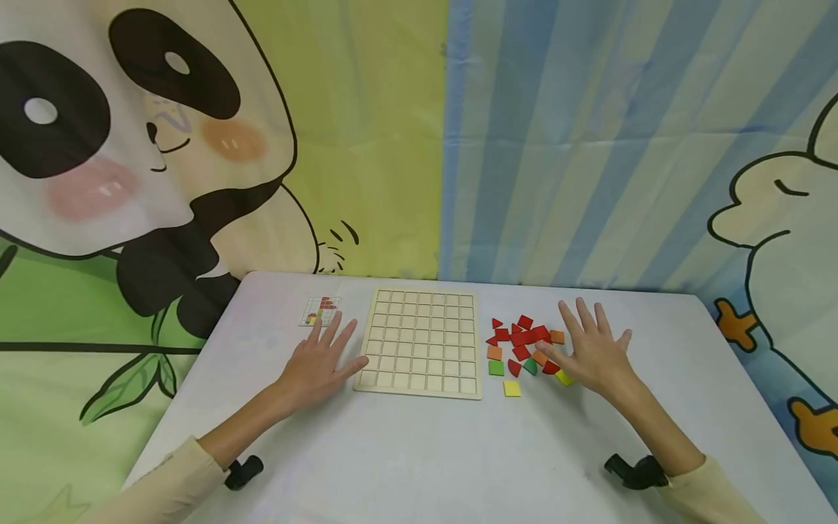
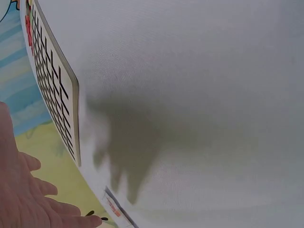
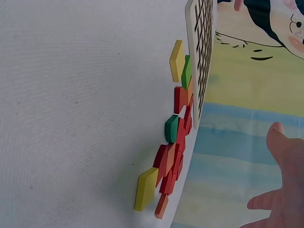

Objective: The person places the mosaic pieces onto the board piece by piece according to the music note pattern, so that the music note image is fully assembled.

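A pale wooden grid board (image 1: 419,342) with rows of square recesses lies flat on the table. My left hand (image 1: 317,367), fingers spread, hovers at the board's left side and holds nothing; its shadow falls on the tabletop in the left wrist view. Just beyond those fingertips lies a small pattern card (image 1: 313,309) printed with coloured shapes. Right of the board is a loose group of flat coloured blocks: several red blocks (image 1: 530,336), orange, green (image 1: 496,368) and yellow (image 1: 512,388) ones. Over the group's right edge my right hand (image 1: 597,356) is spread, holding nothing.
A white cloth covers the table (image 1: 419,458). Behind it hangs a printed curtain (image 1: 366,145) with a panda and stripes, meeting the table's back edge. A black wrist camera (image 1: 244,473) sits at the left cuff, another black wrist camera (image 1: 636,473) at the right.
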Tool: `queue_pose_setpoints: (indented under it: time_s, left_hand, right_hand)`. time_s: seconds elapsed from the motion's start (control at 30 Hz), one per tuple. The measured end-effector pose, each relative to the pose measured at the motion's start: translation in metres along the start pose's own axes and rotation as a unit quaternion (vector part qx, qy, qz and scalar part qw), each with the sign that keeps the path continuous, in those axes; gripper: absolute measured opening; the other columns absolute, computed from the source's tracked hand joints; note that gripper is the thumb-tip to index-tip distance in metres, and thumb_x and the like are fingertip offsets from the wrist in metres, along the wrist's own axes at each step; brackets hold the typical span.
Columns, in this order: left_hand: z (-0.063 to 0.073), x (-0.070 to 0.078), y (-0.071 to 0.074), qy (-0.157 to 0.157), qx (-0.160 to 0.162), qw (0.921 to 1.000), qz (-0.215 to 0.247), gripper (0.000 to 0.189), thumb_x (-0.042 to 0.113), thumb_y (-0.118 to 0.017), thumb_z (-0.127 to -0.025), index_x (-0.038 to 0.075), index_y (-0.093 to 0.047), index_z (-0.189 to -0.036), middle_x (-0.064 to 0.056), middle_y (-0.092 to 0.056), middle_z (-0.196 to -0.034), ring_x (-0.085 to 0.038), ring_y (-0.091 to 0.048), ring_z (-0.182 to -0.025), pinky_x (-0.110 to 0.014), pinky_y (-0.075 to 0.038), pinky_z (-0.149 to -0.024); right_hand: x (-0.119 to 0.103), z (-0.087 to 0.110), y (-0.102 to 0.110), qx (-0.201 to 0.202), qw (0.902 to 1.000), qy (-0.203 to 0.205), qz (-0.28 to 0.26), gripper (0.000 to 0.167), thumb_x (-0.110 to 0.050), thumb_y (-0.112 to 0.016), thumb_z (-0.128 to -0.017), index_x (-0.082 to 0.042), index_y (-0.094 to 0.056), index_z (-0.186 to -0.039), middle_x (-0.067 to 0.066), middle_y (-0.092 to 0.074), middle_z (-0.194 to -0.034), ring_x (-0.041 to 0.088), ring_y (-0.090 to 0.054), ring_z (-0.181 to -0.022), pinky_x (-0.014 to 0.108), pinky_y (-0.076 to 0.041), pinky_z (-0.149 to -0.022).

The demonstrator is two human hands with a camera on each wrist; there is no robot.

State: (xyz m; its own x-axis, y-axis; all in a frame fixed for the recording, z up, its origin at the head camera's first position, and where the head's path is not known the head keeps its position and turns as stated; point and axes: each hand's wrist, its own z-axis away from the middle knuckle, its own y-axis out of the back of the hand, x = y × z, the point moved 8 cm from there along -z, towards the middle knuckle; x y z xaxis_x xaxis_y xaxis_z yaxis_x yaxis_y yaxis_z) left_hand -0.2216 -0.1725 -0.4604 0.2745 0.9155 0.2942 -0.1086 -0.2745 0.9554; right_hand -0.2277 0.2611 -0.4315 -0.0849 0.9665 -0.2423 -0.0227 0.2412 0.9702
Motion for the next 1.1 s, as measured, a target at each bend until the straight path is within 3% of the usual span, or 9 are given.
queue_pose_setpoints:
  time_s: [0.37, 0.7, 0.9, 1.0, 1.1]
  left_hand:
    - [-0.002, 0.002, 0.009, -0.002, 0.007, 0.9996, -0.028, 0.079, 0.057, -0.054, -0.102, 0.010, -0.033, -0.163, -0.024, -0.023, -0.169, -0.058, -0.021, -0.152, -0.078, -0.033, -0.111]
    - [-0.003, -0.003, 0.011, 0.007, 0.007, 0.9989, -0.046, 0.081, 0.060, -0.054, -0.100, 0.012, -0.033, -0.163, -0.023, -0.023, -0.170, -0.056, -0.019, -0.154, -0.079, -0.025, -0.115]
    - [0.000, 0.001, 0.012, -0.012, -0.001, 0.9986, -0.051, 0.081, 0.060, -0.055, -0.100, 0.012, -0.037, -0.161, -0.022, -0.026, -0.169, -0.056, -0.021, -0.153, -0.078, -0.028, -0.114]
    - [-0.001, 0.002, 0.013, -0.021, -0.014, 0.9996, -0.015, 0.080, 0.057, -0.056, -0.101, 0.010, -0.034, -0.162, -0.025, -0.027, -0.168, -0.057, -0.025, -0.152, -0.076, -0.031, -0.114]
    - [-0.006, 0.002, 0.010, -0.024, -0.030, 0.9974, 0.061, 0.080, 0.049, -0.059, -0.103, 0.008, -0.028, -0.164, -0.027, -0.028, -0.167, -0.053, -0.027, -0.152, -0.072, -0.032, -0.116]
  right_hand:
    - [-0.002, -0.001, -0.001, -0.003, 1.0000, 0.007, 0.006, 0.093, -0.057, -0.065, -0.091, -0.003, -0.032, -0.160, 0.033, -0.022, -0.166, 0.062, -0.017, -0.150, 0.092, -0.008, -0.105]
    - [0.000, -0.003, -0.005, -0.003, 0.9999, 0.011, 0.009, 0.093, -0.057, -0.065, -0.091, -0.003, -0.034, -0.160, 0.033, -0.024, -0.165, 0.061, -0.019, -0.150, 0.090, -0.009, -0.107]
    - [0.003, -0.004, -0.006, 0.003, 0.9998, 0.015, 0.011, 0.093, -0.055, -0.067, -0.090, -0.002, -0.034, -0.159, 0.034, -0.026, -0.164, 0.061, -0.021, -0.149, 0.089, -0.010, -0.109]
    - [0.002, -0.006, -0.008, -0.004, 0.9997, 0.024, -0.002, 0.093, -0.054, -0.067, -0.091, -0.001, -0.032, -0.160, 0.034, -0.027, -0.163, 0.060, -0.024, -0.149, 0.088, -0.015, -0.110]
    - [0.001, -0.006, -0.010, -0.013, 0.9986, 0.038, -0.034, 0.093, -0.048, -0.068, -0.094, 0.003, -0.029, -0.160, 0.036, -0.030, -0.161, 0.058, -0.031, -0.147, 0.082, -0.028, -0.111]
